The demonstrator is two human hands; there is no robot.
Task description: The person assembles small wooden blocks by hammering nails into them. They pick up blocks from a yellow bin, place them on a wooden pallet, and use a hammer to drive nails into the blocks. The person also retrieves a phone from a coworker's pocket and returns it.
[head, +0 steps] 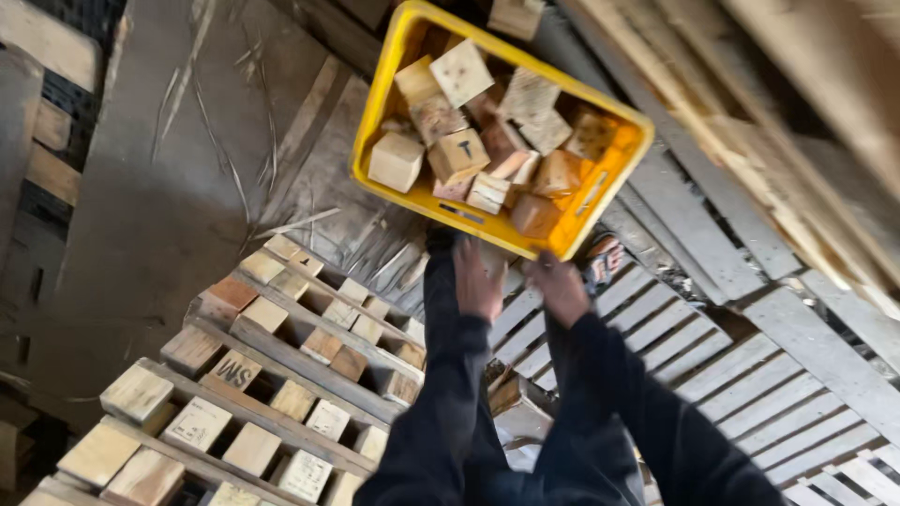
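Head view showed stacked pallet frames with wooden blocks (234, 375) at lower left. Next came the left hand (476, 281) and right hand (560, 289), both dark-sleeved, raised to the near rim of a yellow crate (398, 56) full of wood offcuts (457, 155). Whether their fingers were clamped on that rim could not be told. Directly beyond both hands lay the crate, its long axis running up-left to down-right, with slatted pallets (712, 365) on the right.

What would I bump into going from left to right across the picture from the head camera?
Stacked pallets with wooden blocks → left hand → right hand → white slatted pallet. The yellow crate full of wooden blocks lies above both hands, so it has no clear place in the row.
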